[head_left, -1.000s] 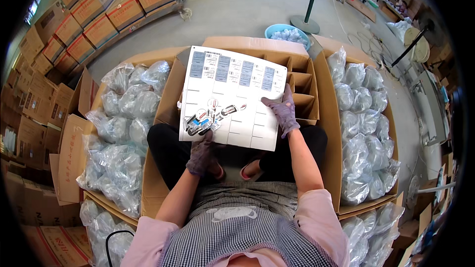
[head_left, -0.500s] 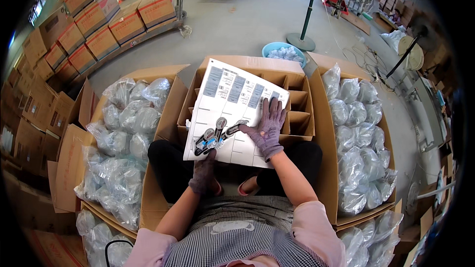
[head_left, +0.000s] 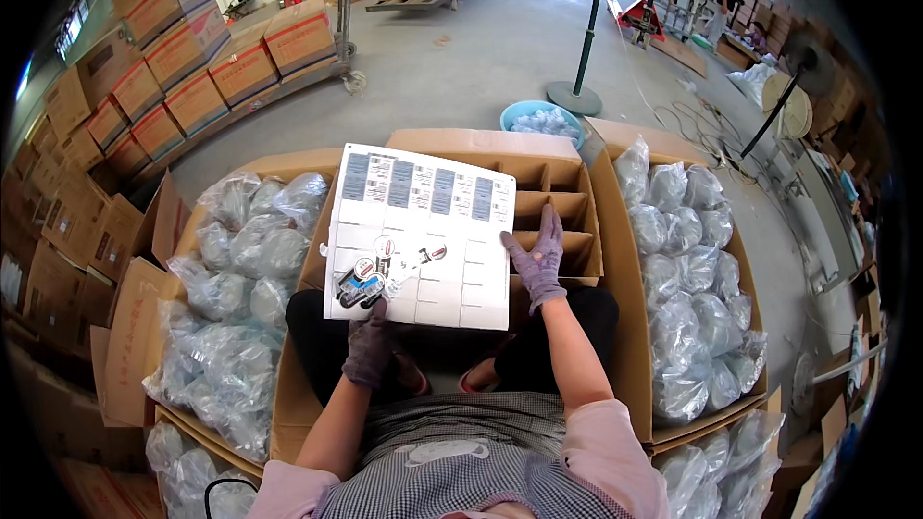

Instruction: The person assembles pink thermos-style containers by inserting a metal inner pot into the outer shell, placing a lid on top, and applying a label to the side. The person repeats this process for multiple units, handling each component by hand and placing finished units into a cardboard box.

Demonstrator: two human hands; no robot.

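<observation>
A large white sheet of labels (head_left: 452,269), with grey blocks printed along its far part, lies over my lap and the near part of a divided carton (head_left: 560,213). My left hand (head_left: 368,351), in a grey-purple glove, is closed on the sheet's near left corner with the thumb on top. Beside that thumb, on the sheet, sits a small pile of black, white and blue tags or stickers (head_left: 361,284); a single dark one (head_left: 433,254) lies apart. My right hand (head_left: 538,259), also gloved, is open with fingers stretched at the sheet's right edge.
Cartons full of bagged clear items stand left (head_left: 240,259) and right (head_left: 692,279). Past the divided carton are a blue basin (head_left: 510,113) and a standing fan (head_left: 577,96). Stacked boxes (head_left: 197,96) line the far left. A person (head_left: 728,0) stands at the far right.
The sheet has turned straighter and shifted left. My right hand has slid off its surface to the right edge. The tags have bunched closer to my left thumb, with one lying apart.
</observation>
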